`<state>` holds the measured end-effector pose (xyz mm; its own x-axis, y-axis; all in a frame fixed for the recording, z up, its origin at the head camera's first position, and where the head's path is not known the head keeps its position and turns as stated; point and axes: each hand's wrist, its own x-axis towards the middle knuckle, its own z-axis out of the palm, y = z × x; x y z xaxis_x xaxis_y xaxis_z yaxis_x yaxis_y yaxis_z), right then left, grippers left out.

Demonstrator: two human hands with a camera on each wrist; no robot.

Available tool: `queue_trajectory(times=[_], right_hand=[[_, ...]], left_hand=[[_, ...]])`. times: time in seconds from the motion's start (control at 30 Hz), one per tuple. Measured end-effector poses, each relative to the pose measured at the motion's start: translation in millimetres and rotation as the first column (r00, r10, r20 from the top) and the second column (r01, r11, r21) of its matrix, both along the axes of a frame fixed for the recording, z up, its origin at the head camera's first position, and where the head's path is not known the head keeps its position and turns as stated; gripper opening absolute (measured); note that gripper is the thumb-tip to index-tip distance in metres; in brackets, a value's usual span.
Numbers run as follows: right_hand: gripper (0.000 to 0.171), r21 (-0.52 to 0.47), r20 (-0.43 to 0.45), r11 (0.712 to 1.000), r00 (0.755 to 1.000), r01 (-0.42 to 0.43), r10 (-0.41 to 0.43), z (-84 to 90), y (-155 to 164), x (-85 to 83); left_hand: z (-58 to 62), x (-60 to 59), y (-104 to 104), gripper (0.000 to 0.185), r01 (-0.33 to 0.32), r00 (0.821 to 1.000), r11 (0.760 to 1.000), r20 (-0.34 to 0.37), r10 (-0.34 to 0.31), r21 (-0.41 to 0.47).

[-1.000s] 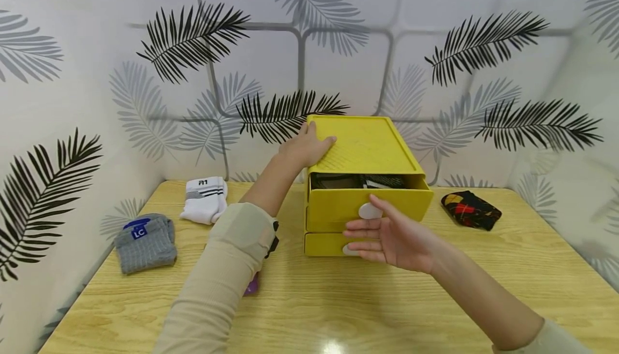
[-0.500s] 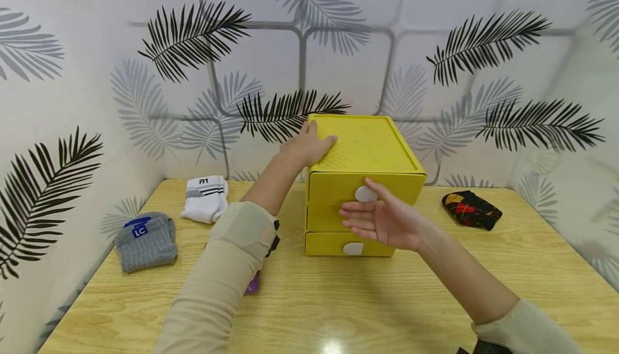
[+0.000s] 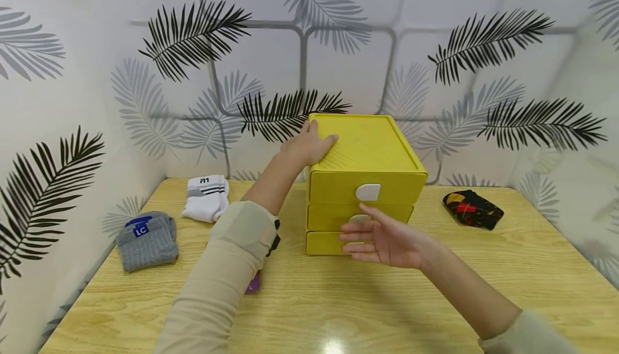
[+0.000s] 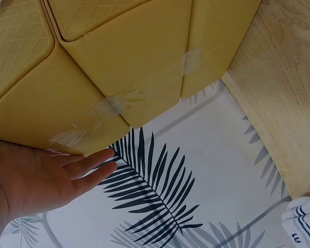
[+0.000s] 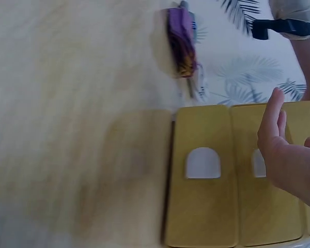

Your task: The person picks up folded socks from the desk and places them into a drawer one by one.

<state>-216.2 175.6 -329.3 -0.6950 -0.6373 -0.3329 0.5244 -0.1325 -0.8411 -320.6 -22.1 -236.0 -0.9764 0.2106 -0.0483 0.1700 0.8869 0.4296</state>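
Note:
A yellow three-drawer box (image 3: 367,150) stands at the back middle of the wooden table (image 3: 338,300), with all drawers pushed in. My left hand (image 3: 315,142) rests flat on the box's top left corner, fingers straight. The left wrist view shows that palm (image 4: 39,178) against the box's taped side (image 4: 119,67). My right hand (image 3: 360,233) hovers open in front of the middle and bottom drawers, index tip near the middle white handle (image 3: 360,218). In the right wrist view its fingers (image 5: 273,121) stand just off the drawer fronts (image 5: 204,206). I cannot tell whether it touches them.
A white sock (image 3: 205,197) and a grey folded sock (image 3: 146,241) lie at the left. A dark patterned sock (image 3: 473,209) lies right of the box. A purple item (image 3: 251,285) peeks from under my left forearm. Leaf-patterned walls close three sides.
The top drawer, open a second ago with dark items showing inside, is now pushed shut. My right hand has since dropped from its handle to the lower drawers. The left hand stayed put.

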Motion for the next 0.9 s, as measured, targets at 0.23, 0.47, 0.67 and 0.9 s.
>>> queue_trajectory(times=[0.23, 0.47, 0.67, 0.9], right_hand=[[0.062, -0.015, 0.061, 1.000, 0.998, 0.013, -0.012, -19.4, 3.4, -3.1], [0.070, 0.008, 0.081, 1.000, 0.996, 0.028, -0.028, -23.7, 2.7, -11.8], [0.066, -0.002, 0.091, 0.998, 0.994, 0.056, -0.056, -25.2, 0.9, -12.2], [0.060, 0.009, 0.103, 0.995, 0.990, 0.098, -0.098, -25.8, -0.9, -5.9]], left_hand=[[0.8, -0.6, -0.6, 0.074, 0.003, 1.000, 1.000, 0.001, -0.003, 0.001], [-0.8, -1.2, -0.3, 0.074, -0.002, 1.000, 1.000, 0.008, 0.002, 0.013], [-1.3, -0.9, -0.3, 0.074, -0.003, 1.000, 1.000, 0.000, 0.003, 0.013], [-1.0, -0.1, -0.1, 0.074, 0.000, 1.000, 1.000, 0.009, 0.000, 0.022]])
